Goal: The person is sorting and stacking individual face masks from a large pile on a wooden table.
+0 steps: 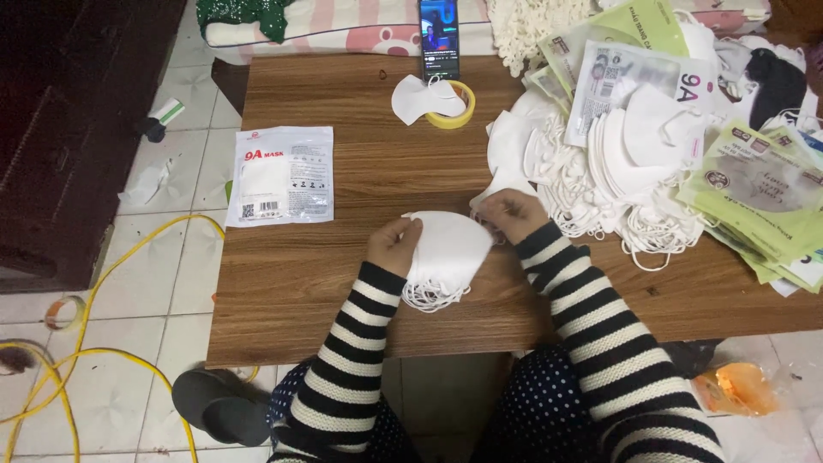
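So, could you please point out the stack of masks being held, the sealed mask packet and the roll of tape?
stack of white masks (450, 244), head view, top mask's face.
sealed mask packet (281, 176), head view, middle.
yellow tape roll (463, 116), head view, right rim.

The single head-worn camera is looking steeply down from above the seated person's chest, facing forward across the low wooden table (343, 291), sitting close enough that the striped sleeves are filling the bottom edge while the propped phone (439, 36) is marking the table's far side.

floor (154, 334): pale tiles | table (343, 283): wood-grain | left: dark cabinet (60, 129), perhaps wooden
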